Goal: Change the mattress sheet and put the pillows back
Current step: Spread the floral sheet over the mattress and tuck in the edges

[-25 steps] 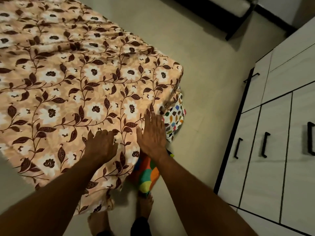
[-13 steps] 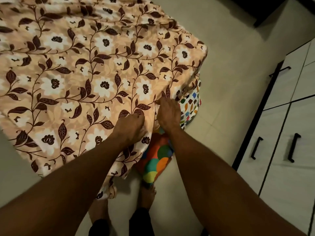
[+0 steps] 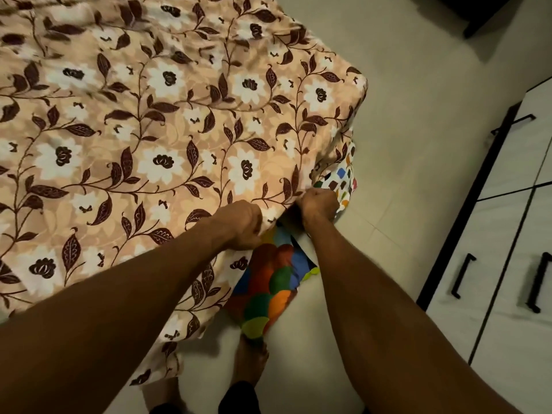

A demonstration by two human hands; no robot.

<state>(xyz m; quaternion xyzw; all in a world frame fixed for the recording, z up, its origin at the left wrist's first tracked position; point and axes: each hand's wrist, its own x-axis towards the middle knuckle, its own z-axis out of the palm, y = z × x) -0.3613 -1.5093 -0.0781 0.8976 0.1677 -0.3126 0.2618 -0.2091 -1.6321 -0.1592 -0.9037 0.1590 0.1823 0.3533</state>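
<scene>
A peach sheet (image 3: 179,130) with white flowers and dark brown leaves covers the mattress on the floor. Its near corner hangs loose over the edge. My left hand (image 3: 239,224) grips the sheet's near edge with curled fingers. Just to its right, my right hand (image 3: 318,206) is closed on the same edge at the mattress side. Under the sheet shows a white cover with small coloured squares (image 3: 343,182). A cloth with large coloured circles (image 3: 268,282) sticks out below my hands. No pillows are in view.
A white wardrobe (image 3: 507,234) with black handles stands along the right. Pale tiled floor (image 3: 403,130) lies between it and the mattress. A dark piece of furniture (image 3: 478,13) sits at the top right. My bare feet (image 3: 249,360) stand by the mattress corner.
Both hands went from lying flat on the sheet to curling round its near edge, close together at the mattress side. The view has moved closer to the corner.
</scene>
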